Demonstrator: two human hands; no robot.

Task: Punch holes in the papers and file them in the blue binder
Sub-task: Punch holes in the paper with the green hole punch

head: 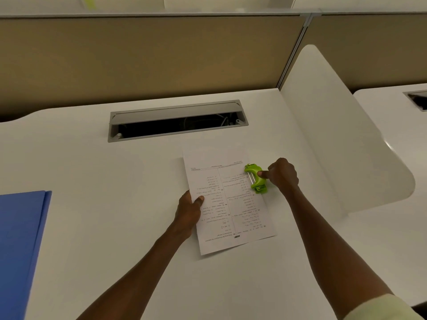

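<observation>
1. Papers point(227, 202): a printed sheet, or a thin stack whose count cannot be told, lies flat near the middle of the white desk point(97, 162), its text upside down to the wearer.
2. Left hand point(190, 210): it grips the papers' left edge at about 9 o'clock, thumb on top of the page and fingers apparently tucked beneath, steadying the sheet.
3. Hole punch point(256, 179): a small green tool seated over the papers' right edge at roughly 2 o'clock, its metal guide rails lying along that edge.
4. Right hand point(283, 175): fingers curled closed around the punch from the 3 o'clock side, thumb pointing onto its body.
5. Blue binder point(22, 248): closed and flat at the desk's far left, around 8 o'clock, well apart from the papers.
6. Step in hand (judged): punching has reached the right margin; filing is not yet begun.
7. Doing it well (judged): keep the paper edge pushed fully and squarely into the punch's slot, hold the left side still so the sheet cannot swivel, and press straight down in one firm stroke; a skewed edge would likely misalign the holes with the binder's rings.
8. Cable tray point(178, 121): an open grey slot at 12 o'clock, beyond the papers.
</observation>
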